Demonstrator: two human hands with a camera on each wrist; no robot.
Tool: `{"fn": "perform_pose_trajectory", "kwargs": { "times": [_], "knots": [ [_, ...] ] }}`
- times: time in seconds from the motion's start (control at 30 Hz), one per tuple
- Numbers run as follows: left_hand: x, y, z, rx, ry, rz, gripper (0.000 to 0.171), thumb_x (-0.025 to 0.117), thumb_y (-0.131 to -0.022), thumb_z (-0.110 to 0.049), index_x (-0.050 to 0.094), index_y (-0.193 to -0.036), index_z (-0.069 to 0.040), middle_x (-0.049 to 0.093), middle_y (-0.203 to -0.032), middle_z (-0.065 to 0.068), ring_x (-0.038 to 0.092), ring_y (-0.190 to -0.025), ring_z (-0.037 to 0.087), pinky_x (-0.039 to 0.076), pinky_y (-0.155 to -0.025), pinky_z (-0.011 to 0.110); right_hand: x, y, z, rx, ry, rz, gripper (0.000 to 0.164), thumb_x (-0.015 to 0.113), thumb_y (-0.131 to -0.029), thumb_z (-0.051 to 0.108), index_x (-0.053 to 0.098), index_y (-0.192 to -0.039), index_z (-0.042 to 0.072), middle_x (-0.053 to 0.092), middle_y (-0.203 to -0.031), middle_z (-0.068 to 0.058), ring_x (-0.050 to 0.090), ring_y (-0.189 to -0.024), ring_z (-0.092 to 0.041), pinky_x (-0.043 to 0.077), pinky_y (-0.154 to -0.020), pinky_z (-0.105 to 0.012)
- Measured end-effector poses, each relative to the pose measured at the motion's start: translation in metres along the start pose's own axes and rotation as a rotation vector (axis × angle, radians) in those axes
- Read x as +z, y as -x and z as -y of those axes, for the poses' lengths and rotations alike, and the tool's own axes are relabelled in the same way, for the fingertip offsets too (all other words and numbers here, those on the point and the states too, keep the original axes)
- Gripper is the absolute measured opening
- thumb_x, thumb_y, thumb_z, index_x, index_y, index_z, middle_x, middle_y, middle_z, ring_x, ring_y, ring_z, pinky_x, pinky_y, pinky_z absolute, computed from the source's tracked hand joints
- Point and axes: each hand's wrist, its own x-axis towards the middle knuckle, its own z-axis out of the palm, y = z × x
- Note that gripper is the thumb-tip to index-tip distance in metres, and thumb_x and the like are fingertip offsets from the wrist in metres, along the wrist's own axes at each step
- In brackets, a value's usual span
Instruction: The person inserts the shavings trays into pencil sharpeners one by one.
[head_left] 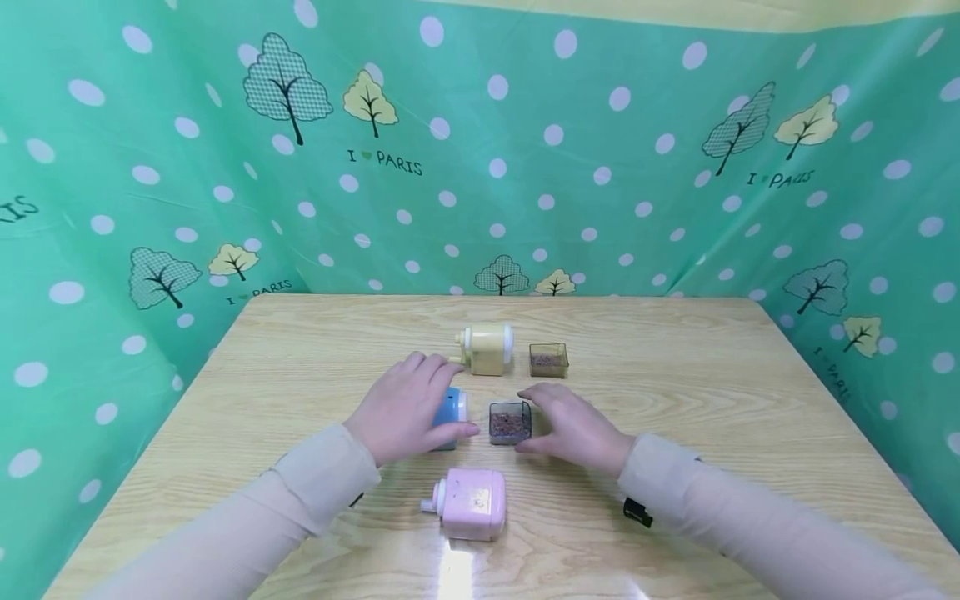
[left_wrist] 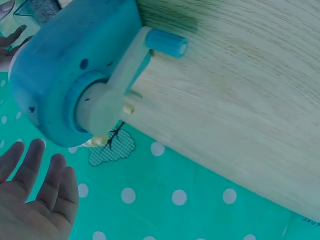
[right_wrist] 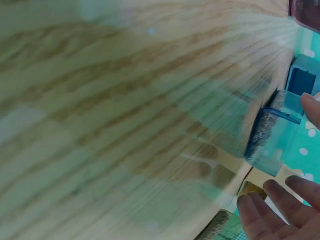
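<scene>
A blue hand-crank pencil sharpener (head_left: 452,407) stands mid-table, partly hidden by my left hand (head_left: 401,408). The left wrist view shows its pale crank arm (left_wrist: 122,65) with a blue knob, and my extended left fingers (left_wrist: 51,185) apart from the body. Just right of it sits a clear smoky shavings drawer (head_left: 510,438) holding dark shavings. My right hand (head_left: 576,427) is at that drawer's right side, thumb and fingers spread around it. In the right wrist view the fingers (right_wrist: 280,202) look clear of the drawer (right_wrist: 280,145). An open slot shows in the blue housing (right_wrist: 305,62).
Behind stands a yellow pencil sharpener (head_left: 487,348), with a yellowish drawer (head_left: 550,372) of shavings to its right. Nearer the front is a pink pencil sharpener (head_left: 472,504). All are on a wooden table (head_left: 675,358), with a green dotted curtain (head_left: 525,158) behind.
</scene>
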Motion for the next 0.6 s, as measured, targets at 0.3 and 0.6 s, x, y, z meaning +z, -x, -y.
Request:
{"fn": "perform_pose_trajectory", "kwargs": {
  "times": [0.3, 0.6],
  "knots": [
    [0.008, 0.000, 0.006, -0.030, 0.008, 0.022, 0.090, 0.058, -0.082, -0.069, 0.059, -0.136, 0.004, 0.065, -0.125, 0.018, 0.059, -0.109, 0.033, 0.051, -0.097, 0.047, 0.005, -0.002, -0.010, 0.047, -0.064, -0.003, 0.084, 0.085, -0.070, 0.041, 0.059, -0.138, -0.002, 0.062, -0.137, -0.020, 0.055, -0.129, -0.037, 0.039, -0.111, -0.052],
    [0.016, 0.001, 0.008, -0.048, 0.024, 0.042, 0.091, 0.061, -0.081, -0.068, 0.058, -0.136, 0.004, 0.064, -0.126, 0.018, 0.059, -0.112, 0.034, 0.049, -0.100, 0.047, 0.009, -0.001, -0.011, 0.033, -0.092, 0.023, 0.082, 0.084, -0.073, 0.038, 0.057, -0.139, -0.003, 0.063, -0.135, -0.019, 0.058, -0.124, -0.035, 0.043, -0.108, -0.051]
  ]
}}
